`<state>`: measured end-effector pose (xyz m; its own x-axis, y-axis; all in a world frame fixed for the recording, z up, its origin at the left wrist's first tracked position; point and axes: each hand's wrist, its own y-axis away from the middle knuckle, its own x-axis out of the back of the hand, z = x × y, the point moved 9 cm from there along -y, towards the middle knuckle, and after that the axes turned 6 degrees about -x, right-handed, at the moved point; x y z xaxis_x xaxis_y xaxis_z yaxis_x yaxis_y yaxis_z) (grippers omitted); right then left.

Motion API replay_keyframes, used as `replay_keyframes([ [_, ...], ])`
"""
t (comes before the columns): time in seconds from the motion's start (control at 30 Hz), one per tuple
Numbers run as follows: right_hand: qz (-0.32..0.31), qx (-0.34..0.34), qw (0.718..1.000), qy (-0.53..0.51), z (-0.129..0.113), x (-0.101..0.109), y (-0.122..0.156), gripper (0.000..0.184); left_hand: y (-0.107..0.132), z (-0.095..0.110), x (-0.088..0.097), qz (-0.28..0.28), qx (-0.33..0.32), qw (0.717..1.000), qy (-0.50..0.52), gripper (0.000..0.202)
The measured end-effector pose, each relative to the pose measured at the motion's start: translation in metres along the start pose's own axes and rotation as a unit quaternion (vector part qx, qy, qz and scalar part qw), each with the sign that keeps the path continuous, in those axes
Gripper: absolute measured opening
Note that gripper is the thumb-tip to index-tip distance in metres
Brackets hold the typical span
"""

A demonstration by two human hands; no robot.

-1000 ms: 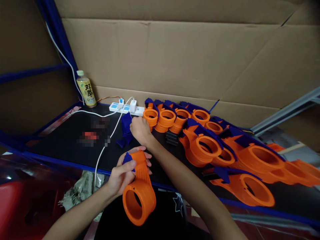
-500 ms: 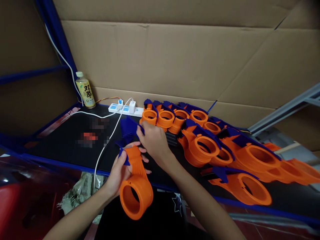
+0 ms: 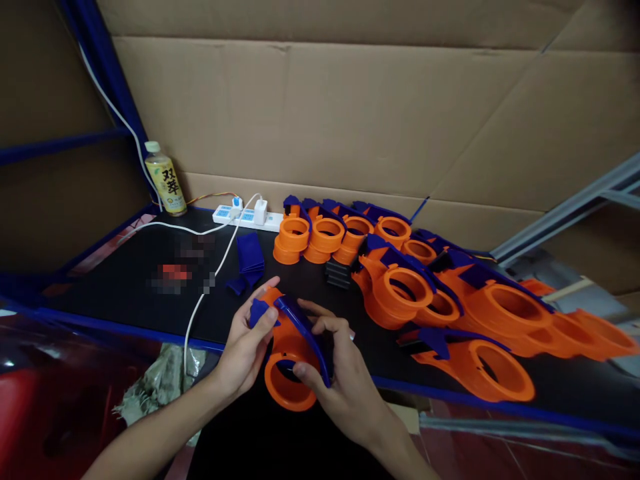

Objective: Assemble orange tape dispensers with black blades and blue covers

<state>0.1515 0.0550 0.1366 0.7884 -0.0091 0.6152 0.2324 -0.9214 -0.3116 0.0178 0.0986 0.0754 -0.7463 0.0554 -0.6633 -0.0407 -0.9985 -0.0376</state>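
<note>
An orange tape dispenser (image 3: pixel 290 347) with a round ring at its lower end is held over the front edge of the table. My left hand (image 3: pixel 245 350) grips its narrow upper end, the thumb pressing on a small blue plastic piece (image 3: pixel 261 312). A long curved blue plastic strip (image 3: pixel 306 330) lies along the dispenser's right side. My right hand (image 3: pixel 345 367) has its fingers around that strip, with the thumb at the ring's rim. Whether the strip is fixed to the orange body I cannot tell. Loose blue strips (image 3: pixel 250 257) lie stacked just beyond my left hand.
Several orange and blue dispensers (image 3: pixel 400 293) stand in rows on the right of the black table (image 3: pixel 135 287). Small black parts (image 3: pixel 337 273) lie near them. A power strip (image 3: pixel 273 221), white cable (image 3: pixel 195 307) and drink bottle (image 3: pixel 166 180) are at the back left.
My right hand has come back from the stack of blue strips and now holds a blue strip against the dispenser. The dispenser has shifted slightly right and up.
</note>
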Motion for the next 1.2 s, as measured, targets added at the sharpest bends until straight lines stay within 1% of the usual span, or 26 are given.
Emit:
replay_keyframes([
  [0.03, 0.005, -0.002, 1.0, -0.012, 0.002, -0.002, 0.001, 0.035, 0.001, 0.001, 0.0, 0.0, 0.002, 1.0, -0.006, 0.068],
  [0.17, 0.04, 0.0, 0.999, -0.024, 0.006, -0.004, 0.006, 0.02, 0.003, 0.005, 0.002, 0.014, 0.006, 1.0, -0.015, 0.062],
  [0.23, 0.033, 0.007, 0.999, -0.03, 0.005, -0.005, 0.006, 0.025, 0.003, 0.007, 0.003, 0.013, 0.003, 1.0, -0.007, 0.058],
  [0.33, -0.009, 0.02, 0.999, -0.039, 0.003, -0.009, 0.006, 0.04, 0.003, 0.007, 0.0, -0.001, 0.007, 1.0, 0.016, 0.052],
  [0.4, -0.021, 0.022, 0.999, -0.044, 0.003, -0.007, 0.007, 0.045, 0.003, 0.005, -0.001, -0.005, 0.018, 0.999, 0.026, 0.051],
  [0.47, -0.012, 0.018, 0.999, -0.049, 0.005, -0.003, 0.008, 0.046, 0.003, 0.003, -0.001, 0.003, 0.027, 0.999, 0.026, 0.053],
  [0.57, 0.009, 0.01, 0.999, -0.045, 0.009, 0.004, 0.012, 0.045, 0.004, 0.001, 0.003, 0.031, 0.025, 0.999, 0.018, 0.059],
  [0.63, 0.019, 0.017, 0.999, -0.037, 0.007, 0.006, 0.015, 0.045, 0.005, -0.001, 0.005, 0.05, 0.022, 0.998, 0.009, 0.061],
  [0.7, 0.017, 0.033, 0.999, -0.026, 0.004, 0.005, 0.017, 0.046, 0.007, -0.003, 0.006, 0.057, 0.022, 0.998, -0.005, 0.06],
  [0.83, 0.007, 0.056, 0.998, -0.008, 0.002, -0.001, 0.016, 0.049, 0.008, -0.008, 0.005, 0.052, 0.024, 0.998, -0.013, 0.055],
  [1.0, 0.016, 0.063, 0.998, -0.012, 0.005, -0.002, 0.018, 0.052, 0.01, -0.01, 0.006, 0.045, 0.026, 0.999, -0.004, 0.049],
  [1.1, 0.021, 0.059, 0.998, -0.026, 0.005, 0.0, 0.02, 0.051, 0.011, -0.008, 0.006, 0.038, 0.021, 0.999, -0.003, 0.052],
  [1.2, 0.028, 0.045, 0.998, -0.045, 0.007, 0.003, 0.018, 0.049, 0.013, -0.006, 0.003, 0.013, 0.016, 1.0, -0.015, 0.059],
])
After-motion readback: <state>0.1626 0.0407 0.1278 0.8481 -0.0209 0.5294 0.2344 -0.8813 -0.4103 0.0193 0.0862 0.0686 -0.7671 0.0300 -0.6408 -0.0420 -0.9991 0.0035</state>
